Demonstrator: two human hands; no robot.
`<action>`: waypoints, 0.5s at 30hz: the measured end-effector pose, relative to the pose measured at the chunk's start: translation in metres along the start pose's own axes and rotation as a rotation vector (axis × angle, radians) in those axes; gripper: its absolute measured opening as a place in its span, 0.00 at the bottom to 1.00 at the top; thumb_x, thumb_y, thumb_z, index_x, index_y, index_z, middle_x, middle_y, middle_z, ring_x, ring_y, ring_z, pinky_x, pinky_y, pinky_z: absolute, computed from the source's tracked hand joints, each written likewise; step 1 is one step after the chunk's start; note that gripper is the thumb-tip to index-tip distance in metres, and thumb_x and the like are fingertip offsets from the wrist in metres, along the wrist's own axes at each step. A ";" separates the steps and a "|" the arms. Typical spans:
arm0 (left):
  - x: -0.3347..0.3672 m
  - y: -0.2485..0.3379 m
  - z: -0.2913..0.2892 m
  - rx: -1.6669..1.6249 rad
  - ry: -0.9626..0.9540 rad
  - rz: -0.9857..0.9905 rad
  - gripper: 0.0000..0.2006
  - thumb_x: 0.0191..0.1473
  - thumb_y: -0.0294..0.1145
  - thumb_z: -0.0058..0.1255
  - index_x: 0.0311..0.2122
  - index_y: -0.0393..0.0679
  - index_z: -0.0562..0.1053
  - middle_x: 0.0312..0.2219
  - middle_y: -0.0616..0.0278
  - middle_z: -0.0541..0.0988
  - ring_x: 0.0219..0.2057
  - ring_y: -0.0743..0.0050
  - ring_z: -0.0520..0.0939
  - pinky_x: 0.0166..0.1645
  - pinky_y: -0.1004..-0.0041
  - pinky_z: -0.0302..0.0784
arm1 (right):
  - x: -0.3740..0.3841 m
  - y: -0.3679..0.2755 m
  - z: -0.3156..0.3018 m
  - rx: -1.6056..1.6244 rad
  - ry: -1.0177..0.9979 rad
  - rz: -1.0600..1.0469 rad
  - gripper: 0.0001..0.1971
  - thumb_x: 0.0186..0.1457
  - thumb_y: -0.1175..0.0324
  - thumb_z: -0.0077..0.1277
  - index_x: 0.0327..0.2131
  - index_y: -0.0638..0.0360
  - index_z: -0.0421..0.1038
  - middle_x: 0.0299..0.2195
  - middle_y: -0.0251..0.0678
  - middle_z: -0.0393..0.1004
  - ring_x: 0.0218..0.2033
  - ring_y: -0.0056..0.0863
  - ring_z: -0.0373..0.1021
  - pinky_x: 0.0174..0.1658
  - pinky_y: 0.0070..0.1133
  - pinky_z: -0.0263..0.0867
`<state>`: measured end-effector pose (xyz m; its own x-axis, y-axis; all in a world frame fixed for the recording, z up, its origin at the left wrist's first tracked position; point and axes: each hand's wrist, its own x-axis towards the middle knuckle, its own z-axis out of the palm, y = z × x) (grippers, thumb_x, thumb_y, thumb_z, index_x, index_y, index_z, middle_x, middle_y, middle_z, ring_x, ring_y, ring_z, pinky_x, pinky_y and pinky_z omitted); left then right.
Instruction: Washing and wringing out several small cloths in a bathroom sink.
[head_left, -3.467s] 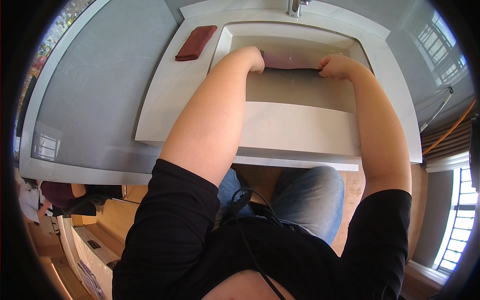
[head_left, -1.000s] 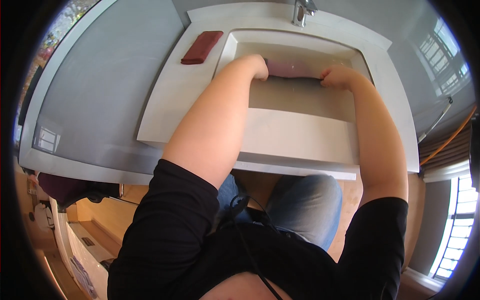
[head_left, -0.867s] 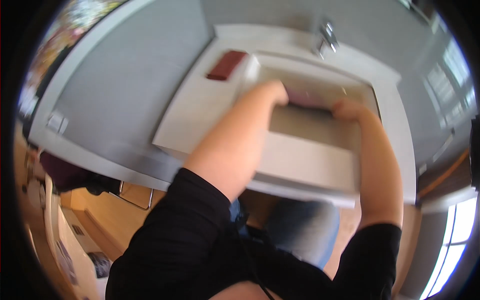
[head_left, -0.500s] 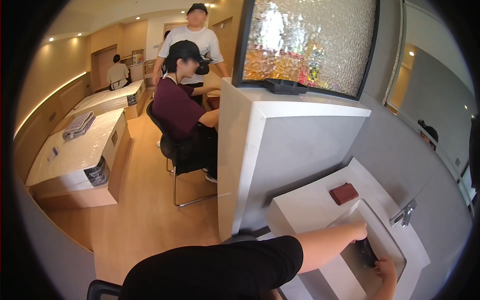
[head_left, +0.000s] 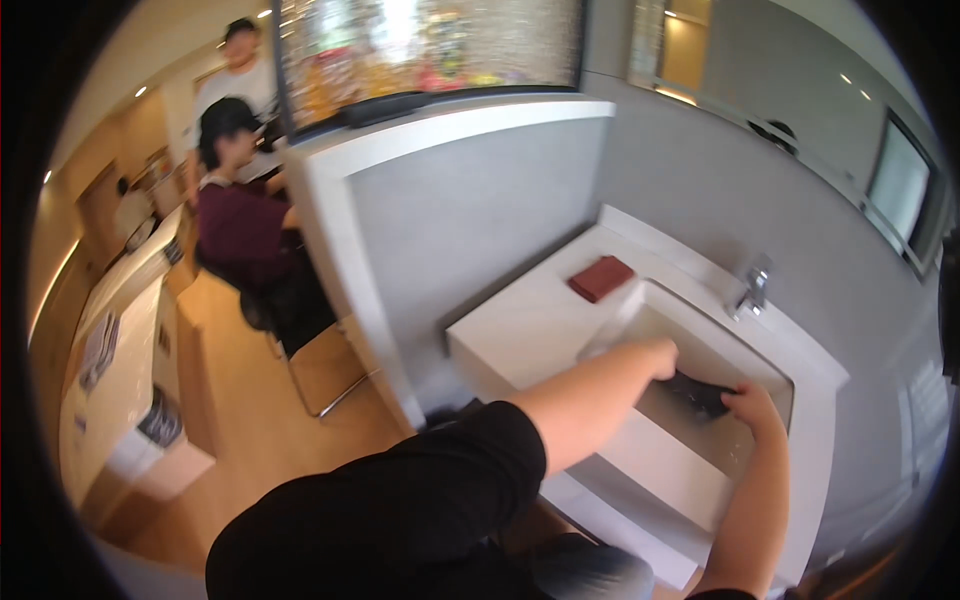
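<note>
Over the white sink basin, both my hands hold a black, oblong, somewhat shiny thing; its exact kind is unclear. My left hand grips its left end, with the fingertips partly hidden behind the hand. At the right end, my right hand pinches the edge between thumb and fingers. The thing hangs inside the basin, slightly tilted and blurred. A folded dark red cloth lies on the counter beyond my left hand, beside the basin's far left corner.
A chrome faucet stands behind the basin. To the left rises a grey partition with a black tray on its ledge. Past it, a person in a maroon shirt sits on a chair, another standing behind. Mattresses line the far left.
My view has swung to the right, so the sink and partition sit further left in the picture. Both hands keep hold of the black thing, which now lies more level across the basin.
</note>
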<state>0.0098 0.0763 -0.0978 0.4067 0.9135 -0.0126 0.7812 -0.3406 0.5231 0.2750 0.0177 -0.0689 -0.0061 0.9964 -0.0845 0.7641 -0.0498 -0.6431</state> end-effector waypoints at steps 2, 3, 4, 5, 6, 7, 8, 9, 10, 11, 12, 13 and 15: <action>0.016 -0.009 0.006 -0.267 0.084 -0.031 0.12 0.47 0.26 0.56 0.38 0.43 0.82 0.36 0.49 0.84 0.39 0.56 0.83 0.46 0.60 0.76 | 0.019 0.028 0.005 -0.006 0.137 -0.088 0.14 0.50 0.66 0.63 0.37 0.65 0.77 0.25 0.33 0.76 0.26 0.23 0.70 0.30 0.25 0.66; 0.019 -0.049 0.002 -0.325 0.230 -0.021 0.10 0.50 0.28 0.55 0.39 0.43 0.81 0.35 0.52 0.84 0.38 0.61 0.83 0.46 0.61 0.76 | 0.023 -0.014 0.017 0.017 0.094 -0.114 0.14 0.51 0.66 0.62 0.38 0.66 0.76 0.26 0.36 0.76 0.27 0.24 0.70 0.31 0.27 0.67; 0.018 -0.018 0.005 -0.406 0.268 0.069 0.10 0.54 0.32 0.54 0.39 0.41 0.79 0.33 0.52 0.83 0.37 0.59 0.83 0.45 0.62 0.76 | 0.010 0.003 0.001 -0.024 0.136 -0.118 0.13 0.53 0.66 0.60 0.37 0.65 0.76 0.26 0.38 0.76 0.27 0.25 0.70 0.32 0.29 0.67; 0.011 0.026 -0.003 -0.326 0.276 0.093 0.12 0.57 0.38 0.54 0.39 0.40 0.77 0.33 0.51 0.82 0.36 0.56 0.82 0.44 0.61 0.75 | 0.000 0.037 -0.015 -0.089 0.251 -0.110 0.13 0.53 0.66 0.59 0.37 0.65 0.74 0.26 0.40 0.76 0.26 0.27 0.71 0.32 0.30 0.67; 0.006 0.025 -0.013 -0.348 0.319 0.113 0.13 0.57 0.40 0.54 0.39 0.41 0.77 0.34 0.48 0.82 0.38 0.50 0.82 0.45 0.59 0.75 | -0.005 0.019 -0.016 0.001 0.235 -0.059 0.16 0.51 0.64 0.59 0.39 0.66 0.73 0.35 0.51 0.77 0.39 0.42 0.74 0.43 0.35 0.67; 0.005 0.024 -0.021 -0.375 0.374 0.132 0.14 0.58 0.42 0.53 0.39 0.42 0.76 0.35 0.45 0.81 0.39 0.44 0.81 0.46 0.57 0.75 | -0.005 0.011 -0.016 0.030 0.253 -0.057 0.16 0.52 0.64 0.59 0.40 0.65 0.73 0.36 0.52 0.77 0.40 0.44 0.73 0.44 0.35 0.67; 0.009 0.022 -0.023 -0.361 0.392 0.154 0.14 0.58 0.43 0.53 0.38 0.41 0.76 0.35 0.46 0.81 0.39 0.44 0.81 0.45 0.57 0.75 | -0.003 0.010 -0.017 0.017 0.254 -0.053 0.16 0.53 0.64 0.58 0.41 0.65 0.72 0.37 0.51 0.77 0.41 0.46 0.73 0.46 0.35 0.67; 0.009 0.011 -0.025 -0.342 0.422 0.156 0.15 0.58 0.44 0.53 0.38 0.41 0.76 0.35 0.46 0.81 0.39 0.44 0.81 0.45 0.57 0.75 | 0.000 0.002 -0.014 0.037 0.254 -0.097 0.15 0.54 0.65 0.58 0.42 0.64 0.72 0.39 0.50 0.77 0.44 0.46 0.73 0.47 0.35 0.67; 0.008 0.005 -0.027 -0.287 0.322 0.089 0.16 0.57 0.44 0.54 0.38 0.41 0.76 0.34 0.47 0.82 0.38 0.46 0.81 0.44 0.58 0.76 | -0.006 -0.012 -0.016 0.069 0.208 -0.057 0.14 0.54 0.66 0.56 0.43 0.62 0.72 0.40 0.48 0.78 0.44 0.44 0.73 0.48 0.34 0.67; 0.009 0.005 -0.027 -0.237 0.223 0.033 0.16 0.56 0.45 0.55 0.38 0.41 0.76 0.33 0.49 0.82 0.37 0.49 0.82 0.44 0.59 0.76 | -0.009 -0.011 -0.019 -0.004 0.166 -0.086 0.15 0.54 0.68 0.54 0.45 0.60 0.73 0.41 0.46 0.78 0.44 0.42 0.73 0.48 0.32 0.67; 0.005 0.008 -0.027 -0.211 0.107 -0.006 0.15 0.55 0.44 0.57 0.37 0.41 0.77 0.32 0.51 0.82 0.36 0.52 0.82 0.43 0.61 0.76 | -0.012 -0.006 -0.016 0.004 0.137 -0.105 0.15 0.53 0.70 0.53 0.46 0.59 0.74 0.40 0.45 0.78 0.43 0.40 0.74 0.47 0.32 0.67; 0.007 0.011 -0.025 -0.186 -0.002 -0.041 0.15 0.53 0.43 0.59 0.37 0.41 0.77 0.31 0.53 0.82 0.35 0.56 0.82 0.42 0.62 0.76 | -0.011 -0.002 -0.018 -0.044 0.074 -0.143 0.16 0.52 0.70 0.53 0.46 0.58 0.75 0.38 0.44 0.79 0.43 0.39 0.74 0.47 0.32 0.67; 0.003 0.009 -0.022 -0.193 -0.067 -0.014 0.12 0.49 0.38 0.64 0.34 0.42 0.77 0.29 0.56 0.81 0.33 0.61 0.81 0.40 0.64 0.76 | -0.016 -0.001 -0.011 -0.170 -0.063 -0.086 0.14 0.54 0.68 0.55 0.45 0.58 0.76 0.42 0.42 0.79 0.44 0.36 0.74 0.49 0.30 0.67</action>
<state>0.0075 0.0808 -0.0740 0.4318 0.8989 -0.0740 0.6846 -0.2733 0.6757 0.2810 0.0029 -0.0586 -0.1126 0.9900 -0.0853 0.8567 0.0533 -0.5130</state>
